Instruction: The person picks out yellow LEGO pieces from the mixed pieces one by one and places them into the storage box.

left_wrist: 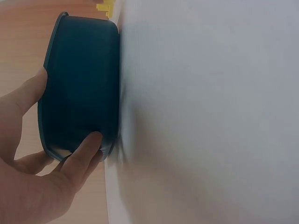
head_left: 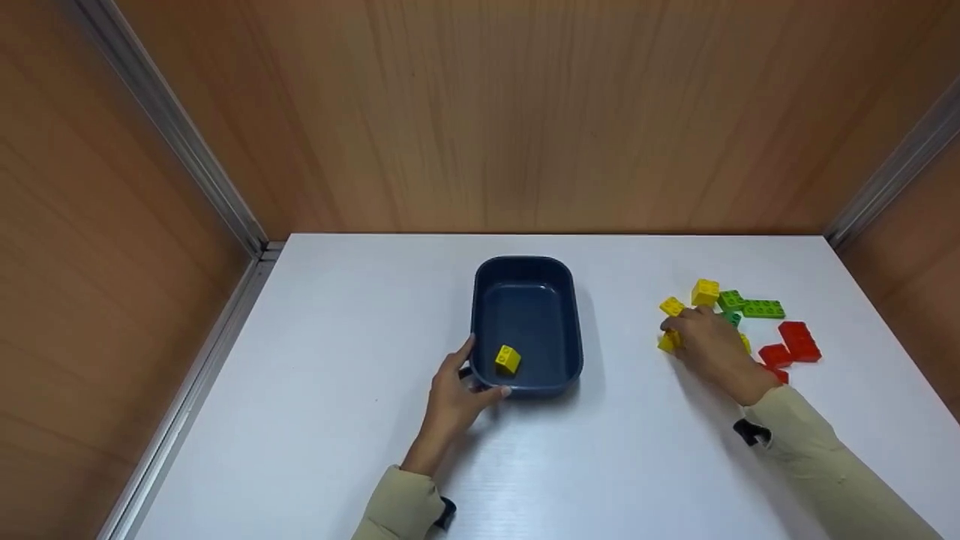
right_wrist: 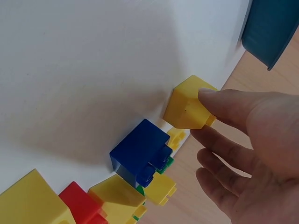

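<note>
A dark-blue tray (head_left: 577, 322) stands on the white bench (head_left: 315, 375), roughly midway between its side edges, one yellow block (head_left: 508, 359) inside; the left hand (head_left: 450, 401) grips its near-left corner. The right hand (head_left: 712, 349) pinches a second yellow block (right_wrist: 187, 105); red blocks (head_left: 800, 341), green blocks (head_left: 763, 309) and a blue block (right_wrist: 142, 149) lie outside, towards the bench's right edge, suggesting an early stage

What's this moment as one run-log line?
left hand: holds blue dish at corner | right hand: pinches yellow block | in dish: another yellow block | nearby: red blocks, green blocks, blue block, more yellow blocks
</note>
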The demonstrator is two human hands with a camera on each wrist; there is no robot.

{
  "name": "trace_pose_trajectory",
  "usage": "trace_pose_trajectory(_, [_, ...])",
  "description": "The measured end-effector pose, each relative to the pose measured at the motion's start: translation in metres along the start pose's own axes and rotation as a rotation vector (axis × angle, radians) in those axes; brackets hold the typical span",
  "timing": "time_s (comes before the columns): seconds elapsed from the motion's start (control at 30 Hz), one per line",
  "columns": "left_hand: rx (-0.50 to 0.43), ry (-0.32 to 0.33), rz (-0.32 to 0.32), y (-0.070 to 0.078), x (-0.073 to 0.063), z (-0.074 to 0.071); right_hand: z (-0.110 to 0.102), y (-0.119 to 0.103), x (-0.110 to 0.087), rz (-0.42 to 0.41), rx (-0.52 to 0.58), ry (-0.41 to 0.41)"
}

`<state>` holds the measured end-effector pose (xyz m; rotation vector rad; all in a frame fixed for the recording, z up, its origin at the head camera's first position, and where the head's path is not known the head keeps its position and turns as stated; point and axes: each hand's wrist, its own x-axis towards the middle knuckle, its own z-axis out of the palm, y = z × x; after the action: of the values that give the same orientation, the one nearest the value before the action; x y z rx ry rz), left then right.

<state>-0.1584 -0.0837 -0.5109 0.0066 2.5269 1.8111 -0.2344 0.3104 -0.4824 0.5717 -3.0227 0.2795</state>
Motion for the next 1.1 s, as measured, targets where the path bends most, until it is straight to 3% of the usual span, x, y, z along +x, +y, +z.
trace_pose_trajectory(0.27, [0.003,-0.002,0.003,0.000,-0.001,0.001,0.000,0.002,-0.003,-0.040,-0.023,0.044])
trace_pose_trajectory(0.5, [0.001,-0.004,0.009,0.001,0.001,0.002,-0.003,0.000,-0.005,-0.034,-0.018,0.030])
trace_pose_trajectory(0.8, [0.001,-0.004,0.006,0.002,0.002,0.001,-0.017,-0.011,-0.001,-0.064,-0.001,0.073])
trace_pose_trajectory(1.1, [0.009,-0.002,0.006,0.003,0.002,0.004,-0.026,-0.025,0.008,-0.080,-0.002,0.053])
